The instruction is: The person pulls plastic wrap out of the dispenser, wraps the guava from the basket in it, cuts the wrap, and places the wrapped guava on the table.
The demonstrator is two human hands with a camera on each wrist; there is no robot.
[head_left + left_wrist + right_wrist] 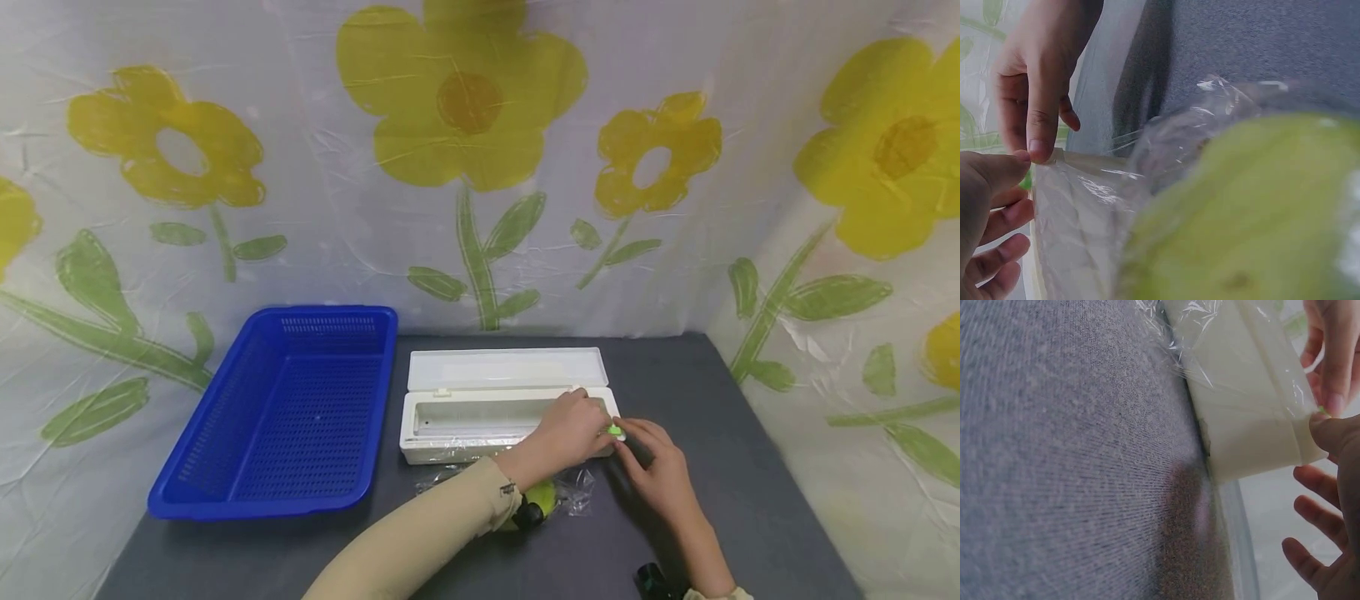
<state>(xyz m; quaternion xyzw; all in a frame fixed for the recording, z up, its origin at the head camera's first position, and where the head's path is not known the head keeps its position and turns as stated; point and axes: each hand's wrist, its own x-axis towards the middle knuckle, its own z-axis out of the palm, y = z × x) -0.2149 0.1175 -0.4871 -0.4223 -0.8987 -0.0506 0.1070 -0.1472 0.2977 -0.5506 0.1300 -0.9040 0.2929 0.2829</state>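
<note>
A white cling film dispenser (442,450) stands with its lid raised at the back, clear film drawn over its front. My left hand (573,425) reaches across to its right end and pinches the small green slide cutter (616,431) there. Against the same corner, my right hand (660,471) grips the dispenser's end between thumb and forefinger, its other fingers spread loosely below in the right wrist view. Both thumbs nearly meet beside the cutter. In front of the dispenser, partly behind the left wrist, lies a yellow-green fruit (1247,219) with clear film (1091,187) around it.
A blue plastic basket (307,508) with slotted walls stands left of the dispenser. Everything rests on a dark grey tabletop (720,433). Flower-printed sheeting (315,242) hangs behind the table and on both sides. The left forearm crosses the table's front middle.
</note>
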